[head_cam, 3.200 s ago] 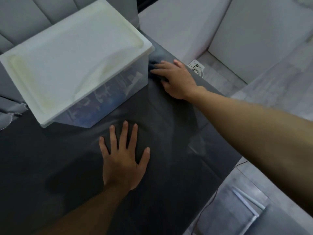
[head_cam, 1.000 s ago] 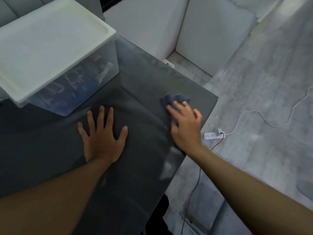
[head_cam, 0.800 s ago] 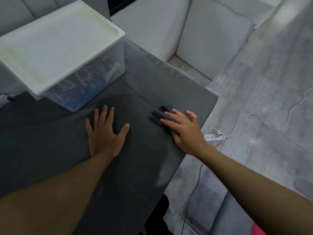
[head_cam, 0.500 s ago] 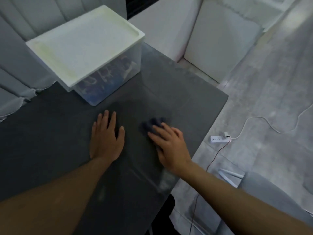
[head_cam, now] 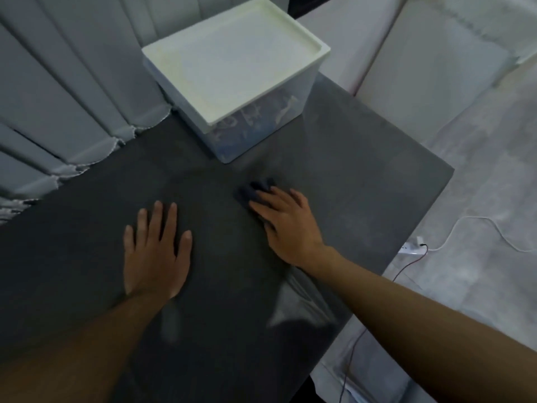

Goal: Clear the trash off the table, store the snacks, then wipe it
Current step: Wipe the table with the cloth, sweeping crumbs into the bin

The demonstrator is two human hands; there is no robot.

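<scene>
A dark grey table [head_cam: 363, 175] fills the middle of the view. My right hand [head_cam: 287, 225] lies flat with straight fingers on a dark blue cloth [head_cam: 255, 190], pressing it onto the tabletop near the centre; only the cloth's far edge shows past my fingertips. My left hand [head_cam: 155, 251] rests flat, fingers spread, on the bare table to the left of it. At the far edge stands a clear storage box with a white lid [head_cam: 232, 62], closed, with packets showing dimly through its wall.
Grey curtains [head_cam: 64, 91] hang along the table's far left edge. A white power strip [head_cam: 411, 248] with a white cable and a thin red wire lies on the pale floor to the right. White panels [head_cam: 430, 68] stand behind the table.
My right hand has slid the cloth from beside the box toward the right edge, then back left toward the table's centre. The left hand has stayed flat on the table.
</scene>
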